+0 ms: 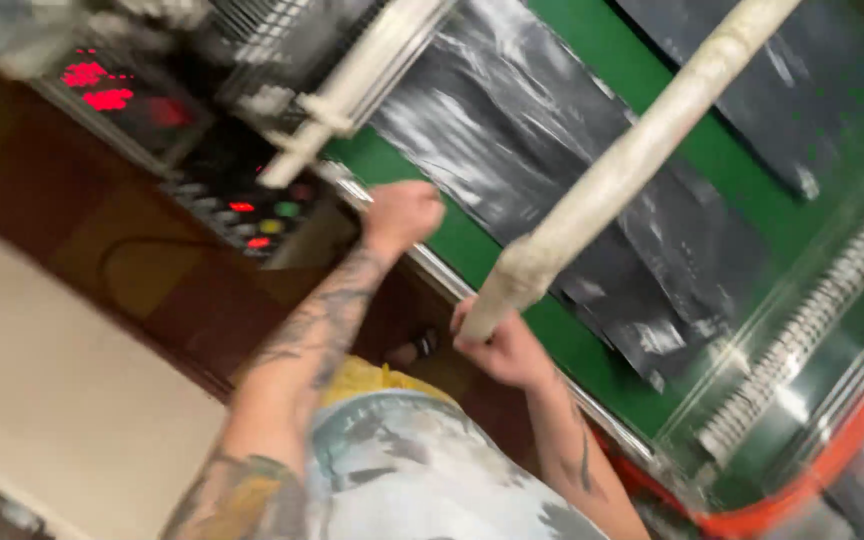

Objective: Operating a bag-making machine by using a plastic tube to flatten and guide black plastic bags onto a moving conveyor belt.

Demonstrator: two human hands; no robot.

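1. The right hand [500, 345] is closed around the lower end of a long, pale, dust-coated cylindrical roller bar [632, 160]. The grip sits at the very end of the bar, just above the person's chest.
2. The bar's long axis runs diagonally up and to the right from that hand, passing over a green flat surface [652, 85] and out of the frame at the top.
3. The left hand [404, 212] is balled into a fist at the metal edge of the green surface, up and to the left of the right hand. The blur hides whether it grips anything.
4. A second pale bar [357, 85] lies nearly parallel, just above the left hand, which is the nearer hand to it.
5. Black plastic sheets [552, 160] with white streaks lie flat on the green surface beneath both bars.
6. A dark control panel with red and green lights [252, 215] sits left of the left hand.
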